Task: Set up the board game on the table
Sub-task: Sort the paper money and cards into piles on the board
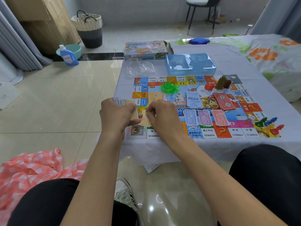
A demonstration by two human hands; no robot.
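The colourful game board (216, 132) lies flat on the cloth-covered table. My left hand (116, 116) grips a stack of play money (121, 101) above the board's near-left corner. My right hand (160, 115) pinches an orange note (144, 120) pulled from that stack. On the board lie a pile of green houses (169, 87), an orange note pile (154, 97), blue notes (193, 98), red notes (224, 101), and three more note piles (203, 117) in a row. Pawns (268, 123) and dice (250, 118) sit at the near-right corner.
The game box (145, 50), a blue plastic tray (189, 64) and an empty clear bag (140, 67) sit at the table's far side. A detergent bottle (68, 56), basin and basket (88, 28) stand on the floor to the left. My knees flank the table's near edge.
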